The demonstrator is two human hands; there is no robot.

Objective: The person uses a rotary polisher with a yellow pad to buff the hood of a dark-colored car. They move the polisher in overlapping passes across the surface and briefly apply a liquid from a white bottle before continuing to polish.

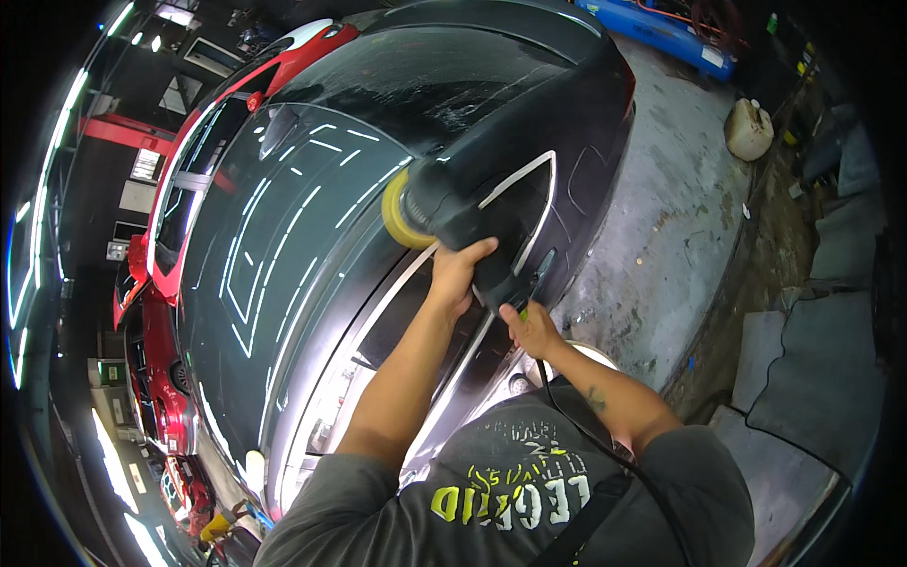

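A black power polisher point(498, 248) with a yellow foam pad point(396, 210) is in both my hands. Its pad is tipped on edge at the side of the dark car's roof point(312, 203), above the side windows; whether it touches the paint I cannot tell. My left hand point(457, 272) grips the body behind the head, thumb along it. Farther back, my right hand point(533, 330) is closed round the rear handle. From that end a black cord point(567, 420) runs up over my right shoulder. The polisher's head looks blurred.
The rear window point(435, 80) of the dark car looks wet or streaked. Red cars point(162, 369) stand beyond it at left. A whitish jug point(749, 129) sits on the concrete floor point(661, 189) at right. Farther back lies a blue tank point(666, 36). Grey sheets point(817, 369) are at the right.
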